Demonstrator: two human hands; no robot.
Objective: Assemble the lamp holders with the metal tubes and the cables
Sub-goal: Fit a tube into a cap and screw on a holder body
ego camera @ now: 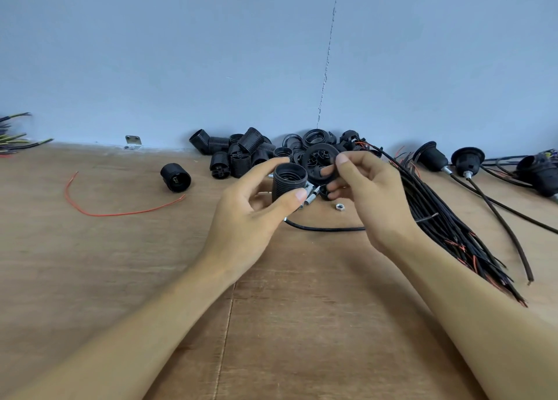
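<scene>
My left hand (pixel 250 215) grips a black threaded lamp holder sleeve (pixel 289 183) between thumb and fingers, open end up. Just to its right, my right hand (pixel 371 194) pinches a black ring-shaped holder part (pixel 317 161), tilted so that its inside faces me. Small metal tubes (pixel 311 195) and a nut (pixel 338 206) lie on the wooden table under the hands. A single black cable (pixel 326 228) runs across the table below the hands. A thick bundle of black cables (pixel 447 227) with red wire ends lies to the right.
A pile of black holder parts (pixel 241 152) sits against the blue wall. One holder (pixel 175 177) lies alone at the left near a loose red wire (pixel 114 214). Assembled holders with cables (pixel 465 161) lie at the far right. More wires (pixel 15 140) at the far left edge.
</scene>
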